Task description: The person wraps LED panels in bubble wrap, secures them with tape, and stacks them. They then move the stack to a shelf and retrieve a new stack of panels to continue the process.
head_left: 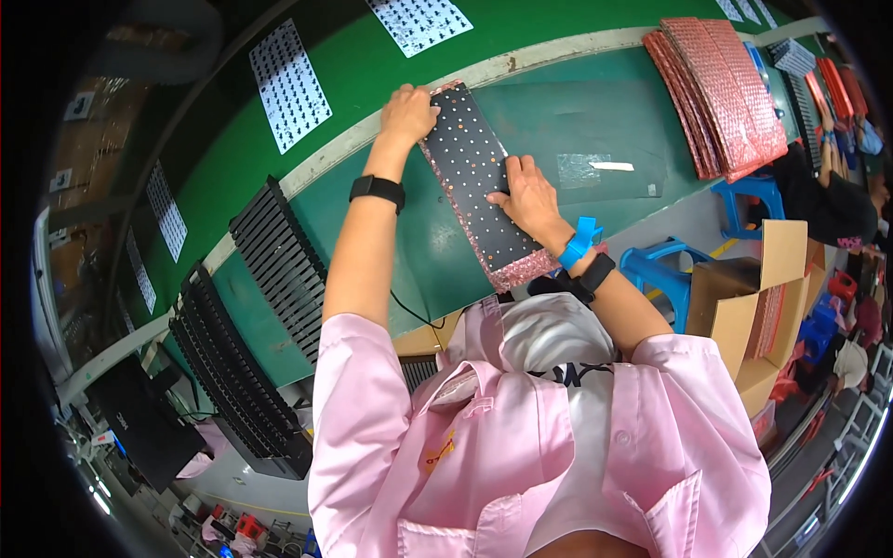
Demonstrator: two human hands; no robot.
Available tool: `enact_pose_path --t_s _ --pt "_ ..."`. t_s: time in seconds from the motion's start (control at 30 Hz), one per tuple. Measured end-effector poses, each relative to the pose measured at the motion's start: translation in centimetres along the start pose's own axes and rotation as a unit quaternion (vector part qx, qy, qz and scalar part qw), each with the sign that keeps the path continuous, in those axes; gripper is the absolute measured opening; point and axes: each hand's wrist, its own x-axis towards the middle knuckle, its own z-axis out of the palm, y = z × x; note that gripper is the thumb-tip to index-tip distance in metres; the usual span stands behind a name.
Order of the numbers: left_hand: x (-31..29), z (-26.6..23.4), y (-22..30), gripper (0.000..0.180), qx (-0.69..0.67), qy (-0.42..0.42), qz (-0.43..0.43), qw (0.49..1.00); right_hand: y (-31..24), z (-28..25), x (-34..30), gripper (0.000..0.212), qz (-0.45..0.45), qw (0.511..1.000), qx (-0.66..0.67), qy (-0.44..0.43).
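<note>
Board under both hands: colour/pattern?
Black board with rows of pale dots, in pink bubble wrap; head view.

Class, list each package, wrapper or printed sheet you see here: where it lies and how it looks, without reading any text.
Pink bubble-wrap sleeve: around the dark dotted board under both hands.
Stack of pink bubble bags: far right of the green table.
Open brown cardboard box: right, beside blue stools.
White sheets with black marks: on the green belt, upper left.

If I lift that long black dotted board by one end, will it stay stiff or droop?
Probably stiff: the black board lies flat with straight edges under the left hand and right hand. It looks thin, so likely light. The pink bubble sleeve around it may slide.
</note>
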Motion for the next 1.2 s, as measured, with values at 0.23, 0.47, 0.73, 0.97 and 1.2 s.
enact_pose_path --t_s 0.23,0.47,0.73,0.97,1.2 --pt "3.1 -3.0 -3.2 0.032 -0.114 -0.224 -0.035 0.967 0.2 -0.2 -0.6 0.055 -0.021 0.999 0.03 0.029" --pt "1.1 -7.1 -1.4 0.026 -0.357 -0.227 0.02 0.906 3.5 -0.7 -0.4 0.06 -0.077 0.984 0.149 0.065" --pt "0.8 -19.7 -1.9 0.016 -0.334 -0.073 0.138 0.93 6.6 -0.7 -2.2 0.035 0.131 0.696 0.602 -0.368" --pt "-3.5 -21.1 2.4 0.006 -0.295 0.115 0.068 0.946 7.7 2.5 -5.4 0.026 0.172 0.792 0.506 -0.294" --pt "-12.3 -14.7 11.2 0.008 -0.088 0.293 0.141 0.942 9.0 -0.6 -9.2 0.026 0.162 0.718 0.568 -0.368"
